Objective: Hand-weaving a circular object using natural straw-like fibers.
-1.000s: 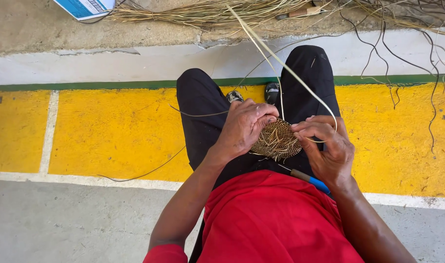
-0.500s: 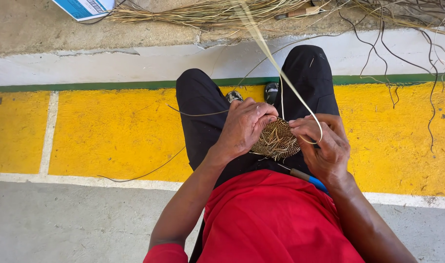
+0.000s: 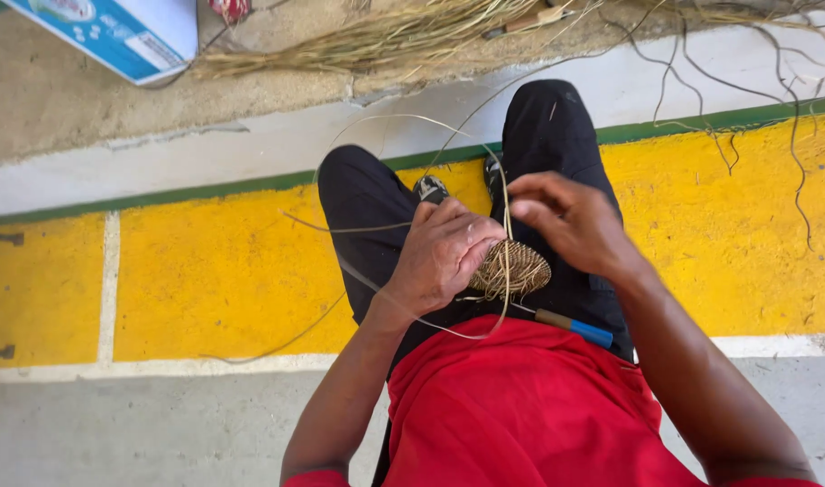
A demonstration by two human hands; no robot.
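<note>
Shirt: a red shirt [image 3: 520, 406] fills the near edge, both forearms reaching away from it.
Tool: a slim tool with a brown and blue handle [image 3: 575, 326] lies across the lap, just near of the woven piece.
Woven piece: a small round coiled disc of straw [image 3: 519, 267] sits on the lap between the two hands, over the black trousers [image 3: 367, 216].
Left hand: the left hand [image 3: 441, 255] is closed on the disc's left edge, fingers curled over it and pinching it.
Right hand: the right hand [image 3: 570, 221] is raised just far and right of the disc, fingertips pinched together on a thin pale strand [image 3: 505, 271] that runs down across the disc and loops near the shirt.
Strand loop: another length of the strand arcs up and to the left over the left knee.
Shoes: dark shoe tips [image 3: 430, 188] show between the knees.
Floor: a yellow painted band [image 3: 205, 280] with a green line along its far edge, then pale concrete.
Far: a bundle of dry straw [image 3: 385, 41] lies across the far side, with a blue and white box [image 3: 115, 36] at far left and dark thin twigs [image 3: 746, 81] at far right.
</note>
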